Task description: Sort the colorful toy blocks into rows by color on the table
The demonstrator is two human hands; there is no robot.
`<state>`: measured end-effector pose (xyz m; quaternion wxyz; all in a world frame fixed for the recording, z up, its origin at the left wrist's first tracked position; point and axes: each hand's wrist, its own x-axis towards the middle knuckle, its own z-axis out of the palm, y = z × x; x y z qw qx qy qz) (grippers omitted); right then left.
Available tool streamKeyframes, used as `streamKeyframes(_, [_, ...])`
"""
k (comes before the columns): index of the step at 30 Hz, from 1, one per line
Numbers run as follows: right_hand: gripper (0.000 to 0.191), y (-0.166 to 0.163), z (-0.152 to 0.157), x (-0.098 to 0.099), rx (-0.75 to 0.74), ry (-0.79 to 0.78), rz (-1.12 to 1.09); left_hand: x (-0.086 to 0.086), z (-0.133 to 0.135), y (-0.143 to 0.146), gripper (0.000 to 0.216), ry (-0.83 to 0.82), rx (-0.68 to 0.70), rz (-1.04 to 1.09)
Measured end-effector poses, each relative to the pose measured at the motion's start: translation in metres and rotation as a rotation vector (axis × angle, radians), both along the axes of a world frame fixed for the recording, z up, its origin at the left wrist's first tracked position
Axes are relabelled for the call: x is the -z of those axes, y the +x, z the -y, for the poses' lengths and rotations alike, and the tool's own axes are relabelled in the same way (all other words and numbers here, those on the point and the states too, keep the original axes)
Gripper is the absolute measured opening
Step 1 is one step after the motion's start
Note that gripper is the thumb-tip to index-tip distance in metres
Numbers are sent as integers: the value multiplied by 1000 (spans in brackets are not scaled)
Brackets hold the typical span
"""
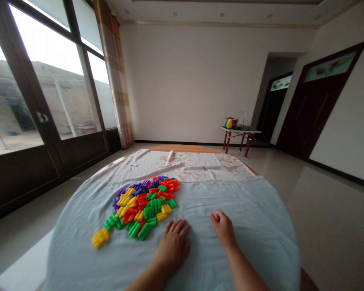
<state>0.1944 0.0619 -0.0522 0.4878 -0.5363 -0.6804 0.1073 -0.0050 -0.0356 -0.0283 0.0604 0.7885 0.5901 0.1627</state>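
My left hand [172, 243] rests palm down on the pale blue cloth [255, 206], fingers stretched out and holding nothing. Just beyond its fingertips and to the left is a heap of plastic building pieces [154, 206], tube-shaped, in green, yellow, orange, blue and purple. A few yellow pieces [100, 238] lie together at the heap's near left end. To the right, my right hand [223, 228] is curled into a loose fist on the cloth, apart from the heap. Nothing shows in the gap between its thumb and forefinger.
Across the far part of the round table [182, 148] lies a white floral cloth [197, 169] with a small rolled white item [170, 157] on it. A small side table [242, 131] holds a colourful bag [231, 123]. Glass doors [60, 89] stand left.
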Motion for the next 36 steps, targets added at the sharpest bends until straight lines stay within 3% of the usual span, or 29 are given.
streamKeyframes(7, [37,-1,5,3,-75,21,119,-10,4,-2,40,2,-25,151])
streamKeyframes(11, [38,0,7,0,-82,15,130,-28,8,-25,38,124,-124,311])
streamKeyframes(17, [42,0,6,2,-88,-17,128,-51,24,-118,41,159,-518,288])
streamKeyframes(20, [44,-1,5,3,-92,-31,129,-51,42,-171,49,125,-759,228])
streamKeyframes(24, [44,-2,4,3,-111,-53,128,-40,60,-214,57,-27,-854,182])
streamKeyframes(27, [44,-2,3,4,-118,-68,128,-29,59,-214,50,-65,-782,233])
streamKeyframes(32, [46,-2,3,5,-111,-57,128,-23,38,-182,59,-6,-623,380])
streamKeyframes(36, [45,-1,4,5,-114,-60,133,-32,23,-182,54,148,-717,405])
